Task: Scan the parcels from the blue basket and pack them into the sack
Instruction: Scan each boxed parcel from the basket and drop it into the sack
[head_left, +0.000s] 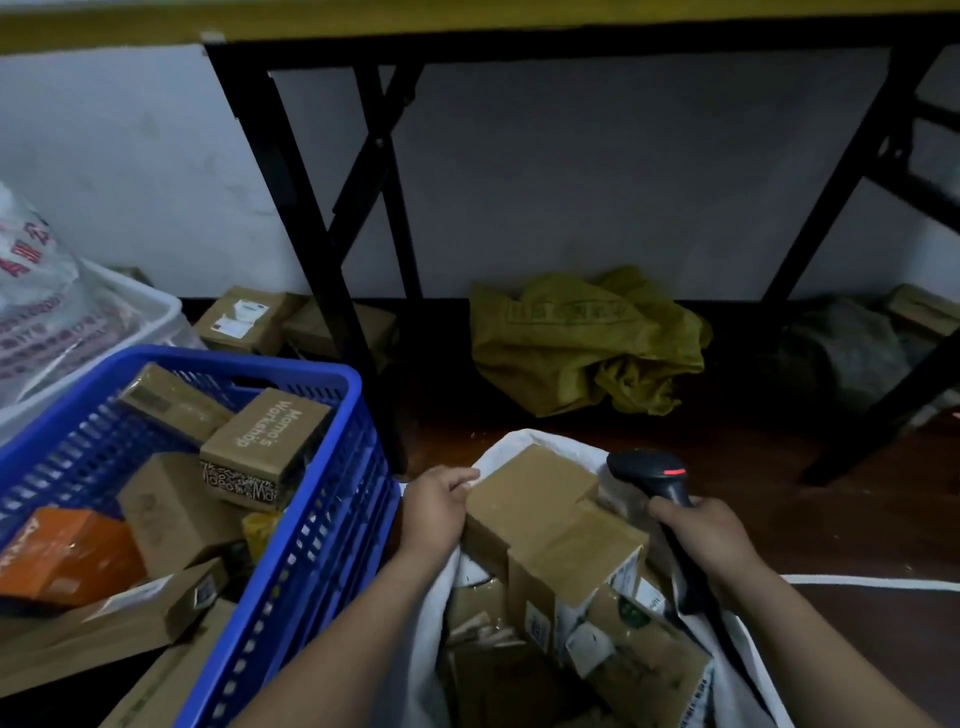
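A blue basket at the left holds several cardboard parcels, among them one printed "Momo's Workshop" and an orange box. The white sack stands open at bottom centre, packed with several brown boxes. My left hand grips the left edge of a plain brown parcel that sits on top of the boxes in the sack's mouth. My right hand holds a black barcode scanner by its handle over the sack's right side, its red light lit.
A black folding table frame stands ahead, its leg close behind the basket. A crumpled yellow sack and more boxes lie on the floor beneath it. A white bin with a printed plastic bag sits at far left.
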